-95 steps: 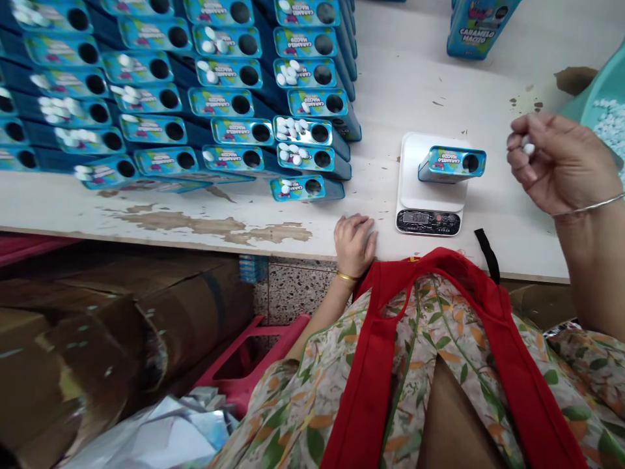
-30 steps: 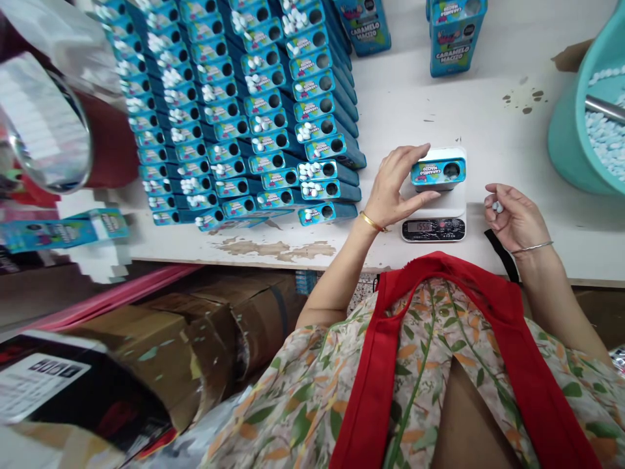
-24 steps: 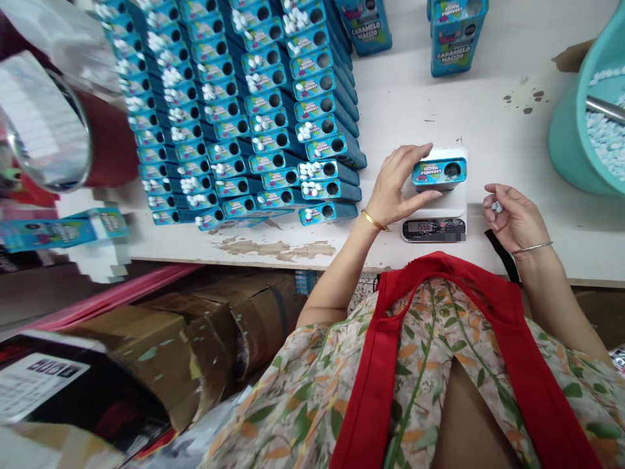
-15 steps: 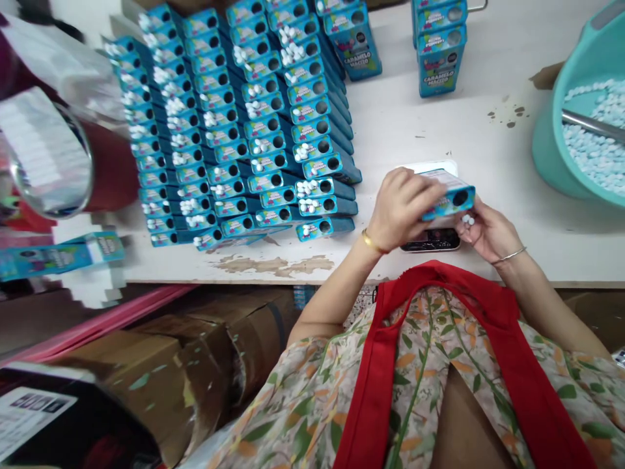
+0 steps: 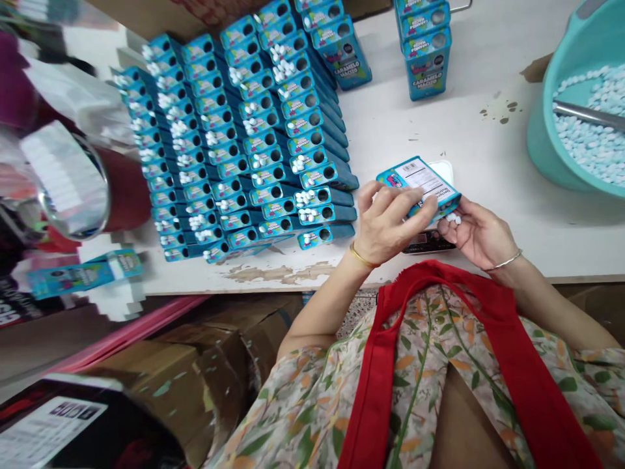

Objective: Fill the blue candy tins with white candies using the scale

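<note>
A blue candy box point(image 5: 430, 179) is tipped over above the scale, its printed back panel facing up. My left hand point(image 5: 390, 215) grips it from the left side, fingers across the panel. Under the box's lower right end is my right hand point(image 5: 481, 238), cupped palm up and close against it. A few white candies point(image 5: 454, 219) lie at its fingertips, by the box's end. The kitchen scale point(image 5: 422, 241) is partly hidden beneath the box and hands; its dark display side and a corner of its white top show.
Rows of upright blue boxes point(image 5: 263, 140) stand on the left, several with candies on top beside round holes. More boxes point(image 5: 427, 62) stand at the back. On the right is a turquoise bucket point(image 5: 541, 140) of candies with a metal scoop handle point(image 5: 590, 115). A red pot point(image 5: 127, 185) is far left.
My left hand has tipped the box, so its back panel now faces up and its holed end points down toward my right hand. The view has shifted slightly.
</note>
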Tool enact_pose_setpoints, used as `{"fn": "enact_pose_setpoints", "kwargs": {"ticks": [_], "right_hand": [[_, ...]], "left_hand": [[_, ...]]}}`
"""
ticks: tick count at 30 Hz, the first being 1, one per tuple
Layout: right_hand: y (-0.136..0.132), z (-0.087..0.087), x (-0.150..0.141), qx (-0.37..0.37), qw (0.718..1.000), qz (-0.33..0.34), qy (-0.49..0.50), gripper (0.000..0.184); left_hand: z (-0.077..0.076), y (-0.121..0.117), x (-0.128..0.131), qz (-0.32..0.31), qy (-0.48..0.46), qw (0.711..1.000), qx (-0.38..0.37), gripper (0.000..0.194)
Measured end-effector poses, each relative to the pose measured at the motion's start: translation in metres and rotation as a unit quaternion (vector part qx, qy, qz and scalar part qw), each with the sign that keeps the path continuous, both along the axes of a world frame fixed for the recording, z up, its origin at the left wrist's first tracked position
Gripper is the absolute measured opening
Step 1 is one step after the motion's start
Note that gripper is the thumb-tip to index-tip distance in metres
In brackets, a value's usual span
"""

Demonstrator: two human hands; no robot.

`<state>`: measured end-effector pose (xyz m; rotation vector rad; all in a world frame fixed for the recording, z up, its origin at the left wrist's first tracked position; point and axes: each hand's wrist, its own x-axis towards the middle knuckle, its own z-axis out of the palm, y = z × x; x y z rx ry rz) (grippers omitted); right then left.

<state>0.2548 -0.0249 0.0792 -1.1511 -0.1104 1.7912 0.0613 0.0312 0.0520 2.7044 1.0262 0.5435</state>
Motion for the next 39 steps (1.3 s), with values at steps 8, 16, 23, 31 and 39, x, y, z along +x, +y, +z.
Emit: {"fn": "enact_pose_setpoints", "kwargs": {"ticks": [8,16,23,31,39], "right_hand": [[-0.007,0.019,-0.002,0.013,1.0,0.011,0.0,0.021],[0.004,0.009,-0.002,-0.044,0.999,0.004,0.011,0.019],[0.003,-0.006,0.014,0.001,0.999,-0.015,-0.046,0.025],[-0.014,-0.028,0.044,-0.008,0.993,-0.059,-0.097,0.036],[-0.016,-0.04,0.055,-0.026,0.993,-0.076,-0.089,0.037]], "left_hand": [[-0.002,-0.005,-0.005,0.009,-0.015,1.0,0.002,0.028],[-0.011,0.002,-0.004,0.006,-0.048,0.999,0.017,0.025],[-0.023,0.066,0.026,0.037,-0.112,0.993,-0.03,0.039],[-0.056,0.182,0.095,0.099,-0.111,0.985,-0.087,0.032],[-0.058,0.233,0.072,0.111,-0.05,0.992,-0.03,0.056]]}}
